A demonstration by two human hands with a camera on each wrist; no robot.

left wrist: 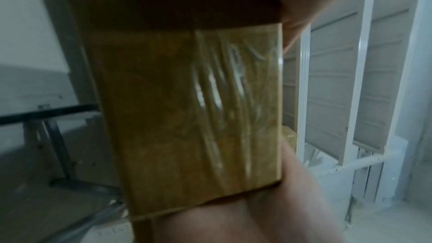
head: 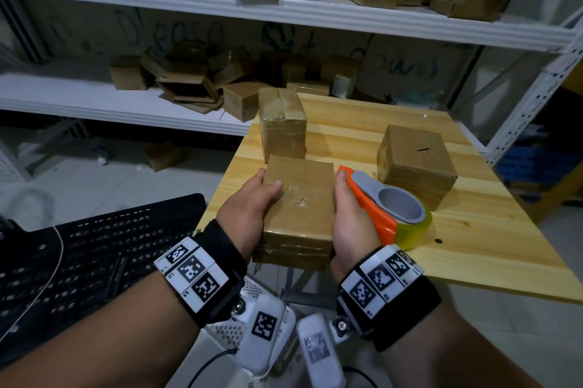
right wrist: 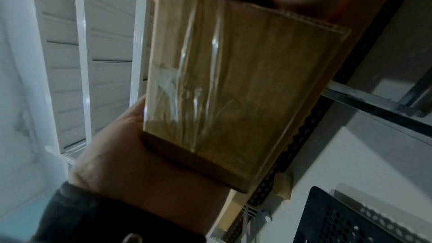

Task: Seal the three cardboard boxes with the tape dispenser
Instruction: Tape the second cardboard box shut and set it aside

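Note:
A flat cardboard box (head: 298,207) sits between my two hands over the near left corner of the wooden table (head: 473,229), its near end past the table edge. My left hand (head: 249,204) grips its left side with the thumb on top. My right hand (head: 348,217) grips its right side. Wrinkled clear tape runs along the box's underside (left wrist: 198,117), also seen in the right wrist view (right wrist: 222,84). The orange and grey tape dispenser (head: 388,207) lies on the table just right of my right hand. A taped box (head: 282,122) stands behind, and a cube-shaped box (head: 416,163) at the right.
White metal shelves (head: 284,8) behind the table carry several cardboard boxes. A black perforated crate (head: 94,261) stands at my left below table height. A shelf upright (head: 536,97) rises at the table's far right. Bare table top lies right of the dispenser.

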